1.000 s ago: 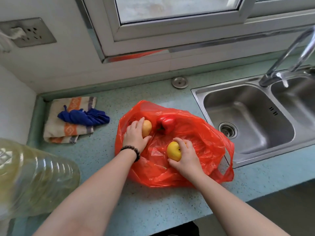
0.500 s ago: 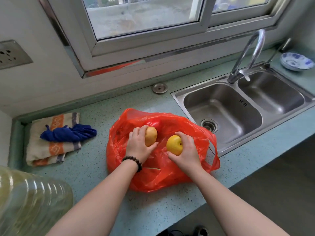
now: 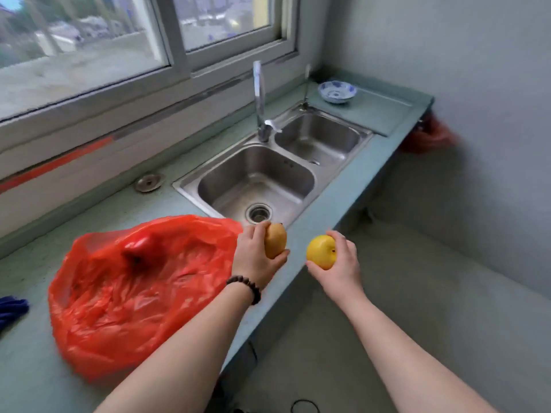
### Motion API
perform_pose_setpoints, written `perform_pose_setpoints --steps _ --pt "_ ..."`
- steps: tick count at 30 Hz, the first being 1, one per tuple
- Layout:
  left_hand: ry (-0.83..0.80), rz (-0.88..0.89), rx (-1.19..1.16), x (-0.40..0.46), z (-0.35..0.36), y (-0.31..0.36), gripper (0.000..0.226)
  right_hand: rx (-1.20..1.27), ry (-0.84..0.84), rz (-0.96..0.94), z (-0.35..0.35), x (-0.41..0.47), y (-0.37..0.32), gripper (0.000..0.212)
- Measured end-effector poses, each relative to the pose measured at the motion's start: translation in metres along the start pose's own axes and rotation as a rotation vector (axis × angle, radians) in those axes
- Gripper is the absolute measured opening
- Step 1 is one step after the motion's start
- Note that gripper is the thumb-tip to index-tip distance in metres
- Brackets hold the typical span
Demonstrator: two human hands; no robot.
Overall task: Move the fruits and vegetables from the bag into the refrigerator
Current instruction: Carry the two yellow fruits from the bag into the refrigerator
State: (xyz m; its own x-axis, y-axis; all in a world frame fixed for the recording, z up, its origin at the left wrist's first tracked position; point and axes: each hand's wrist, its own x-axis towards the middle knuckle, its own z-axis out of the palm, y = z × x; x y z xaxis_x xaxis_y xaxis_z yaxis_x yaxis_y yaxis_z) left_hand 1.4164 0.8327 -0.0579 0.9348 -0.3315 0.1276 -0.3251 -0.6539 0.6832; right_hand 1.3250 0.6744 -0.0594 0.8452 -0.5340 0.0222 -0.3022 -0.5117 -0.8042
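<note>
An orange-red plastic bag [image 3: 125, 296] lies open on the green counter [image 3: 35, 365], with a red pepper-like item [image 3: 143, 248] showing through the film. My left hand [image 3: 253, 257] grips a brownish-yellow fruit [image 3: 275, 240] over the counter's front edge, just right of the bag. My right hand [image 3: 337, 263] grips a bright yellow round fruit [image 3: 322, 251] out past the counter edge, above the floor. No refrigerator is in view.
A steel double sink [image 3: 256, 180] with a tall tap [image 3: 260, 99] sits behind my hands. A blue-and-white bowl [image 3: 337, 91] stands at the counter's far right. A blue cloth [image 3: 12, 308] lies at the left edge. Grey floor [image 3: 417, 308] opens to the right.
Both hands lifted their fruits out of the bag and carried them right, past the counter edge. My view swung right, away from the bottle and towel.
</note>
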Motion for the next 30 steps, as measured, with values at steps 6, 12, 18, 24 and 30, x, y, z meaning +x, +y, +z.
perform_pose_setpoints --steps 6,12,18,24,30 --pt "-0.196 0.160 -0.076 -0.027 0.123 0.134 0.070 -0.009 0.247 0.133 -0.141 -0.027 0.103 0.072" --pt "-0.384 0.397 -0.087 -0.077 0.240 0.279 0.068 -0.010 0.553 0.297 -0.287 -0.079 0.205 0.074" --pt "-0.604 0.668 -0.136 -0.135 0.333 0.405 0.067 -0.009 0.873 0.475 -0.391 -0.146 0.275 0.074" --pt "-0.787 0.880 -0.167 -0.193 0.404 0.494 0.070 0.003 1.084 0.645 -0.458 -0.205 0.326 0.073" --pt "-0.942 1.015 -0.210 -0.228 0.474 0.566 0.070 -0.016 1.234 0.786 -0.514 -0.232 0.374 0.073"
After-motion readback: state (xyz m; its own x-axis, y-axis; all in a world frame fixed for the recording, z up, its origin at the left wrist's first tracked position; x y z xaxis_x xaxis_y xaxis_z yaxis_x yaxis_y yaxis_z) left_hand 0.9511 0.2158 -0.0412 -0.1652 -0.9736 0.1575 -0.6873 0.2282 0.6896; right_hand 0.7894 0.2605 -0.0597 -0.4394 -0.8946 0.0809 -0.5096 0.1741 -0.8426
